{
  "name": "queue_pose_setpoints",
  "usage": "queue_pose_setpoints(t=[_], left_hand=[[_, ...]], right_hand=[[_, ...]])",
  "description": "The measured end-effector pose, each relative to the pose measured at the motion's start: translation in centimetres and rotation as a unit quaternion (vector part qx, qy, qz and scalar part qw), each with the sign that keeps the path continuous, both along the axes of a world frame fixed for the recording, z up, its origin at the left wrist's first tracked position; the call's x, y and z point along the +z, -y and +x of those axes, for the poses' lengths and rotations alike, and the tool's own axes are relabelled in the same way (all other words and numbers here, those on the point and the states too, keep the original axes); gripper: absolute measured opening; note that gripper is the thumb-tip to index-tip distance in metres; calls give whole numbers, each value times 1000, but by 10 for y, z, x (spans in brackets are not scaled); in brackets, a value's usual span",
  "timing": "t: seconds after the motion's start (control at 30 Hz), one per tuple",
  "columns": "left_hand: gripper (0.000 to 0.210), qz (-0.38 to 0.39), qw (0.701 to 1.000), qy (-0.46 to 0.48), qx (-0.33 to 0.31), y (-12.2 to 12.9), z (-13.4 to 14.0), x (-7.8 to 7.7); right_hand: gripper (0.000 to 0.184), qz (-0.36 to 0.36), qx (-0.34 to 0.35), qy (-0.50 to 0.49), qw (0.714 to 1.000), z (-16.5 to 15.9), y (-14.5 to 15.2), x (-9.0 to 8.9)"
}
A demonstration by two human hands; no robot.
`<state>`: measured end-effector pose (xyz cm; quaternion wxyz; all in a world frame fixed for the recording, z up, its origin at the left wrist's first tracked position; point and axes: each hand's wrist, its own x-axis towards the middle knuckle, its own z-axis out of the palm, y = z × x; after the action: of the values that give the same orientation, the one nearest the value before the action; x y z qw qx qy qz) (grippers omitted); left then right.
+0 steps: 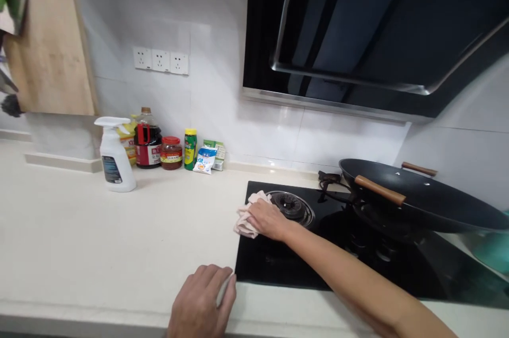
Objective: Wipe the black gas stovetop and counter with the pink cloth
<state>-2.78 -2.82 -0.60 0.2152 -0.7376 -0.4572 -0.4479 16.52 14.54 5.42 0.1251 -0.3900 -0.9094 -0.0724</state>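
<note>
A pale pink cloth [243, 225] lies bunched up on the left edge of the black stove [286, 269], just beside the round burner [292, 204]. The right hand [268, 220] is closed on the cloth, with its fingers bent over it. The left hand [202, 301] is loosely open near the front corner of the stove, its thumb apart from the fingers and nothing in its grip. I cannot tell if it touches the white counter [178, 221].

A big black pan [433, 197] with wooden handles sits on the right side of the stove. Back by the wall, to the left, stand a white spray bottle [116, 160], a dark sauce bottle [147, 142], a red-lidded jar [172, 155], a green tub [190, 151] with a yellow lid and small packets [205, 160]. A dark hood [358, 25] hangs above the stove
</note>
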Motion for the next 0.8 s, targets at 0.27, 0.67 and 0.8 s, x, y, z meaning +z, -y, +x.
queue_pose_setpoints(t=[0.27,0.67,0.8], left_hand=[[19,-14,1000,-9,21,-2,-2,-3],[24,-29,999,-11,44,-8,2,-8],[28,-53,997,-9,48,-7,2,-3]], right_hand=[[19,48,4,-111,993,48,75,-25],[30,-26,-51,-322,945,48,133,-32],[40,-133,-32,-499,856,19,135,-35]])
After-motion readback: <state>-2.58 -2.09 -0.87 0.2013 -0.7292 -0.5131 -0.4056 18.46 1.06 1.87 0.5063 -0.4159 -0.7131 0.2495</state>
